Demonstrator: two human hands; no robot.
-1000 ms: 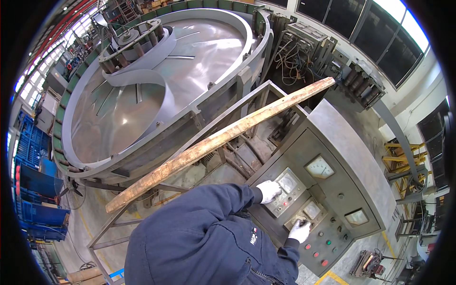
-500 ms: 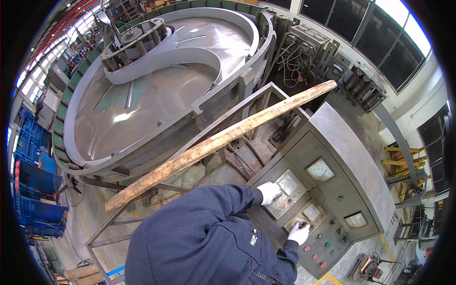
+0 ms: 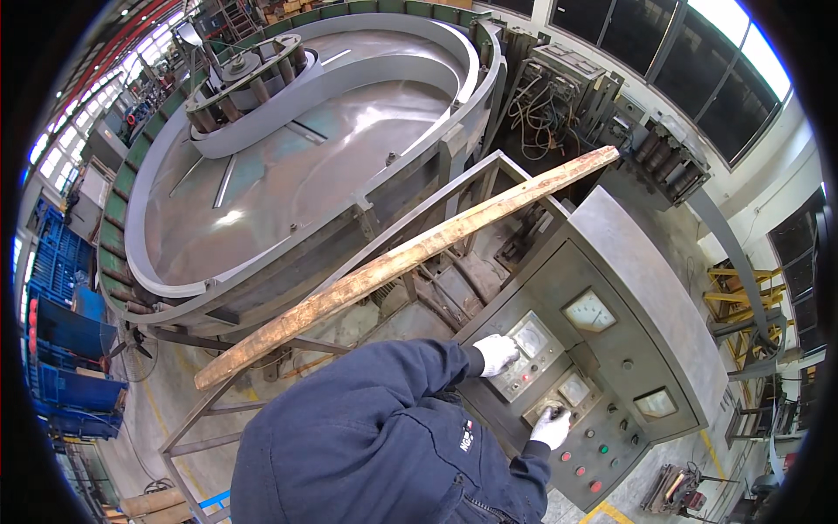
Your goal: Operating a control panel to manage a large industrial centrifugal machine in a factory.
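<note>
Both my hands wear white gloves at a grey control cabinet (image 3: 642,279) on the right. My left hand (image 3: 497,355) is curled against the lower left edge of a small meter panel (image 3: 529,337); what its fingers hold, if anything, is hidden. Nearer to me, the fingers of my right hand (image 3: 551,430) close round a dark knob (image 3: 555,411) on a second meter panel (image 3: 573,389). Red and green buttons (image 3: 603,450) sit to the right of that hand. Two larger dial gauges, an upper one (image 3: 589,312) and a lower one (image 3: 655,403), are set in the cabinet's sloping face.
A large round tub (image 3: 349,210) fills the far left, with a wide metal strip (image 3: 367,70) looped round a roller hub (image 3: 244,74) inside. A long wooden beam (image 3: 401,259) lies across a metal frame between tub and cabinet. Another strip (image 3: 729,231) hangs from rollers at right.
Inside the tub, the strip's inner loop has swung outward to the right, closer to the outer wall. My hands stay in nearly the same places on the panels.
</note>
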